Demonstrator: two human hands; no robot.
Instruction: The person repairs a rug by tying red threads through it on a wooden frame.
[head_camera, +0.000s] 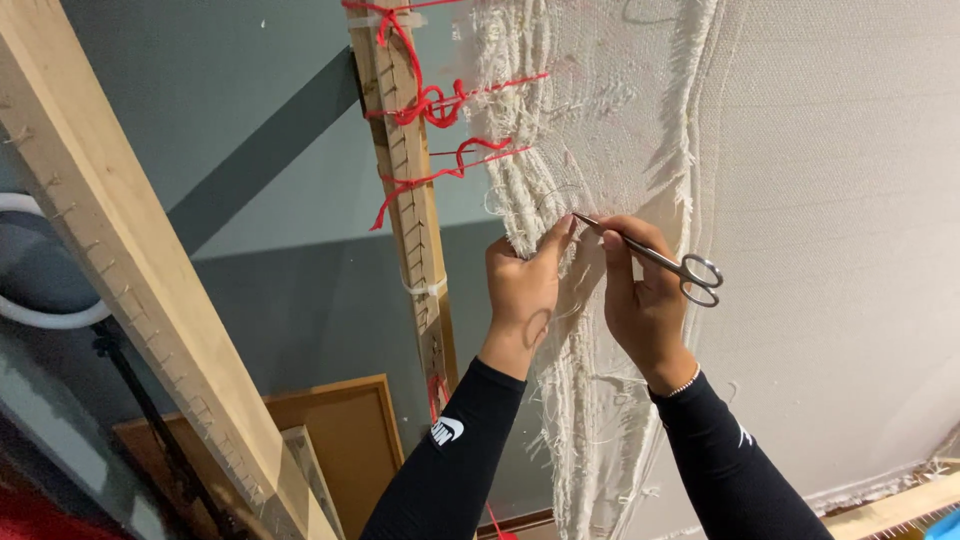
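Note:
A cream cloth is stretched on a wooden frame, with loose frayed threads hanging along its left part. My left hand pinches a bunch of these threads near the cloth's left edge. My right hand holds small steel scissors. Their tips point left and touch the threads right beside my left fingertips. Both arms wear black sleeves.
A nailed wooden frame strip runs down beside the cloth, with red yarn tied across it. Another nailed wooden beam slants at the left. Brown boards lean against a grey wall below. A wooden rail sits at the bottom right.

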